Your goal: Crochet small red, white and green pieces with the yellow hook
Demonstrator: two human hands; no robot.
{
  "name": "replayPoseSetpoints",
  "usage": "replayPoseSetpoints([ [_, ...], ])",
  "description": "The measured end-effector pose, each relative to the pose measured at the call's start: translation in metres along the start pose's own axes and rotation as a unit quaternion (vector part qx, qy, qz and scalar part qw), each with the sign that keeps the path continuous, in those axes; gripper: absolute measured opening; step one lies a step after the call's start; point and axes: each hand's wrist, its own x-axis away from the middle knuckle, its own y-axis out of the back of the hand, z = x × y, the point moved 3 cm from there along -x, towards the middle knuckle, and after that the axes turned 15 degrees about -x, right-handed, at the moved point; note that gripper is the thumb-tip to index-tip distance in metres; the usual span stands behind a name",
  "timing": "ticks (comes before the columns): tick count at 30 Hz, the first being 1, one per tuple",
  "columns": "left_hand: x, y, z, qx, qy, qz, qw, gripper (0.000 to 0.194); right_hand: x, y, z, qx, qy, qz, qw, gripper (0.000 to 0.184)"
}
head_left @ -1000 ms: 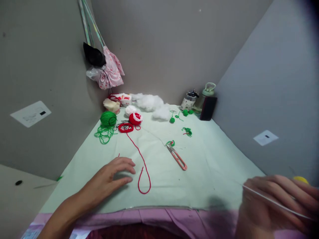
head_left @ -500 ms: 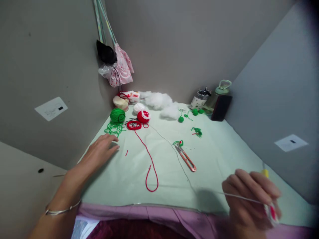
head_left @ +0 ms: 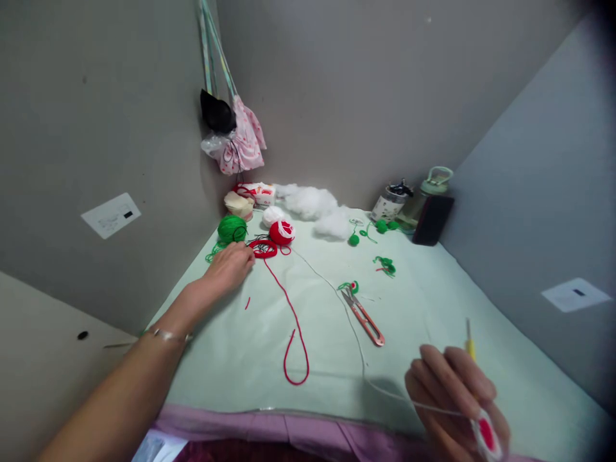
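My left hand [head_left: 230,266] is over the back left of the table, fingers bent together against the left edge of a red yarn coil [head_left: 264,249]. Its fingertips are hidden, so a grip cannot be made out. A green yarn ball [head_left: 231,228] lies just behind it. In my closed right hand [head_left: 452,401], at the front right, are a crochet hook with a yellow handle [head_left: 470,348] and a small crocheted piece, red with a white rim [head_left: 487,436]. White yarn [head_left: 359,340] runs from that hand towards the back, where a red-and-white yarn ball [head_left: 282,232] lies.
Orange-handled thread snips [head_left: 366,321] lie mid-table beside a small green piece [head_left: 355,287]. White stuffing [head_left: 310,202] lines the back wall. A pen holder [head_left: 387,204], a bottle [head_left: 436,181] and a dark phone-like slab [head_left: 433,220] stand back right. A pink bag [head_left: 245,138] hangs at left.
My left hand has moved right and away from me, from beside the loose green yarn to the red coil. My right hand has shifted left, and the hook shows more clearly.
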Motion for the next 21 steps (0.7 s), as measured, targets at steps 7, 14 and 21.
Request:
replayPoseSetpoints([
  [7,0.116,0.031,-0.107,0.259,-0.168,-0.197,0.931,0.014,0.012,0.005,-0.065,0.083,-0.265,-0.152,0.948,0.024],
  [14,0.145,-0.002,-0.141,0.305,-0.233,-0.219,0.897,0.019,0.012,-0.006,-0.078,0.083,-0.294,-0.160,0.939,0.033],
  [21,0.144,-0.008,-0.134,0.315,-0.245,-0.240,0.885,0.021,0.012,0.004,-0.072,0.112,-0.318,-0.176,0.925,0.033],
])
